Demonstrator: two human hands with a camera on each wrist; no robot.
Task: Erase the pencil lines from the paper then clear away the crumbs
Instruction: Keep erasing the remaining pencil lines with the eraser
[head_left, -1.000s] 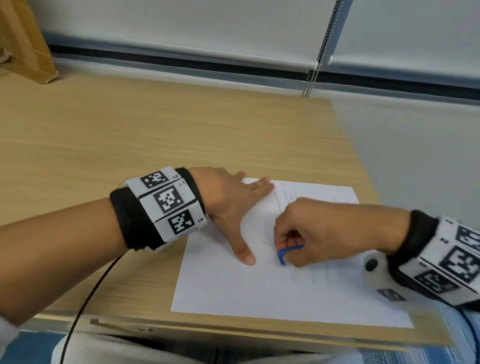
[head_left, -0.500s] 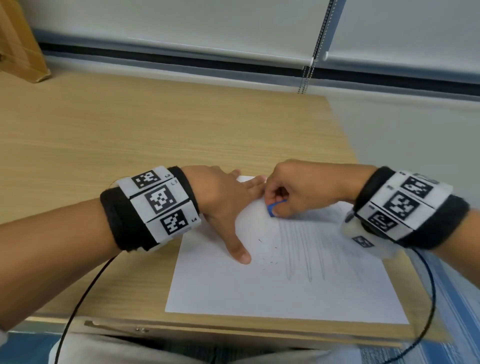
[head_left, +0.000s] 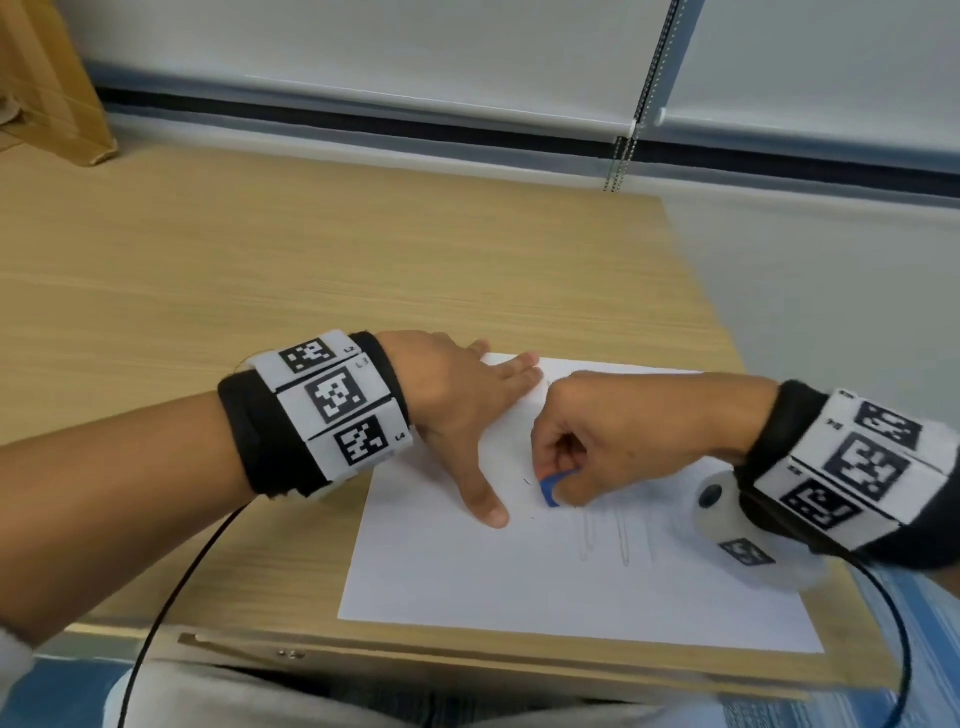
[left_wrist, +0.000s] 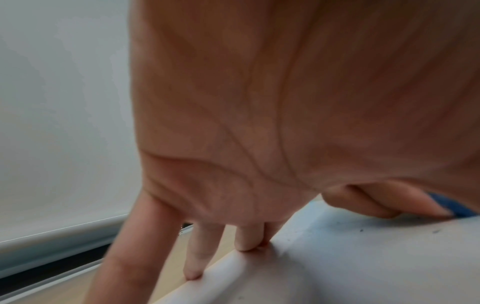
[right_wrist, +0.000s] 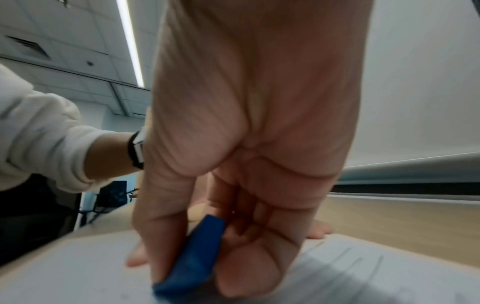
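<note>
A white sheet of paper (head_left: 519, 587) lies at the near right corner of the wooden desk (head_left: 260, 291). Faint pencil lines (head_left: 605, 540) run down its middle, partly under my right hand. My right hand (head_left: 576, 457) pinches a blue eraser (head_left: 549, 491) between thumb and fingers, its tip on the paper; the right wrist view shows the eraser (right_wrist: 191, 261) pressed to the sheet. My left hand (head_left: 467, 415) lies flat with straight fingers on the paper's upper left part, thumb (head_left: 485, 501) spread toward the eraser. A few dark crumbs (head_left: 529, 483) lie beside the eraser.
The desk's right edge (head_left: 727, 332) runs just beyond the paper, with grey floor past it. A window blind and its bead chain (head_left: 623, 156) hang at the back. A wooden box (head_left: 47, 83) stands at the far left. Black cables trail from both wristbands.
My right hand has moved the eraser from the top of the sheet back down toward its middle, a rubbing stroke. The left hand has stayed flat on the paper.
</note>
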